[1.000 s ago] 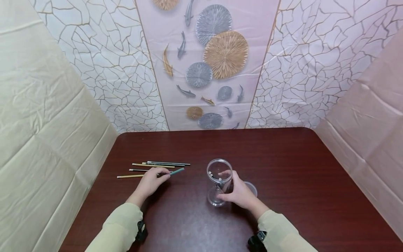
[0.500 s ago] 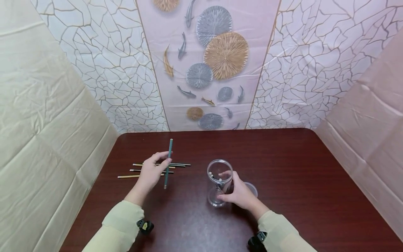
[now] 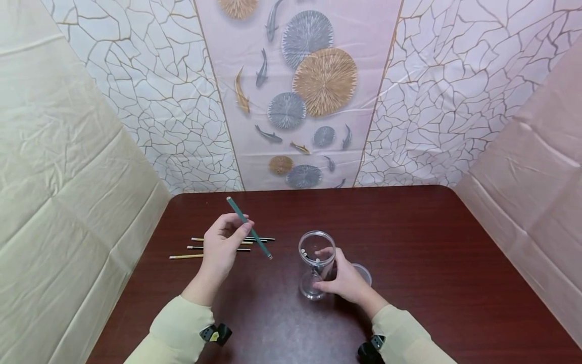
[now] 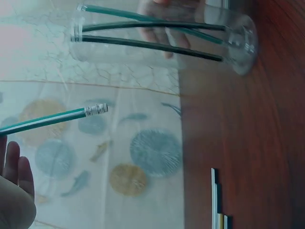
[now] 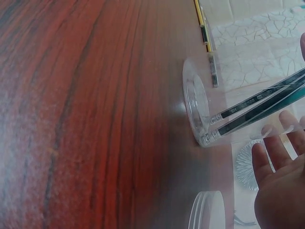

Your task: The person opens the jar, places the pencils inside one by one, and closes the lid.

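A green pencil (image 3: 260, 243) is pinched between the thumb and fingers of my left hand (image 3: 220, 250), raised above the table and slanting. Its eraser end (image 4: 96, 109) shows in the left wrist view, pointing towards the jar. My right hand (image 3: 347, 282) grips a clear plastic jar (image 3: 312, 290) from its right side; the jar stands upright. Inside it lean several dark and green pencils (image 4: 143, 44), eraser ends down in the right wrist view (image 5: 248, 107). Part of the left hand's fingers is hidden behind its thumb.
Several yellow and black pencils (image 3: 186, 257) lie on the dark red table (image 3: 409, 227), left of the jar and partly behind my left hand. A round clear lid (image 3: 364, 273) lies right of the jar. Fabric walls (image 3: 68, 177) enclose the table's sides and back.
My left hand has lifted the green pencil off the table beside the others and turned it, so its near end now slants towards the jar. My right hand and the jar have stayed put.
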Action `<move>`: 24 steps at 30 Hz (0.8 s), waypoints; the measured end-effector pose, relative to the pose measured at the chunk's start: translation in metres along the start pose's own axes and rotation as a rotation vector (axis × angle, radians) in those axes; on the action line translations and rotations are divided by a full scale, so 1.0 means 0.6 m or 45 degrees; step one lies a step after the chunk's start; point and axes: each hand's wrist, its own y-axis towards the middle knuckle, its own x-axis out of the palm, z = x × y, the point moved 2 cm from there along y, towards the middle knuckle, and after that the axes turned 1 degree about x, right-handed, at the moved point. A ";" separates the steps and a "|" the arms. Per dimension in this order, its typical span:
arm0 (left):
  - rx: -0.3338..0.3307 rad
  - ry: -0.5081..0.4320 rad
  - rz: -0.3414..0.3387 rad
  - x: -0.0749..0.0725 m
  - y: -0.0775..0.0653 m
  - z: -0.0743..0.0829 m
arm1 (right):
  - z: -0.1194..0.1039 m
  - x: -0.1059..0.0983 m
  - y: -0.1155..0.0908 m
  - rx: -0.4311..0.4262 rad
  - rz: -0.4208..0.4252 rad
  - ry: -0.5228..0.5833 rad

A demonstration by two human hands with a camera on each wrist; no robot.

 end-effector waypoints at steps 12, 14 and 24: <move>0.138 -0.532 0.087 0.014 0.005 0.051 | -0.001 0.000 0.002 -0.005 0.008 0.003; 0.145 -0.585 0.065 0.017 0.004 0.053 | -0.002 0.000 0.001 -0.006 0.011 -0.004; 0.078 -0.492 -0.010 0.035 -0.011 0.041 | -0.004 0.001 -0.001 0.043 0.011 -0.027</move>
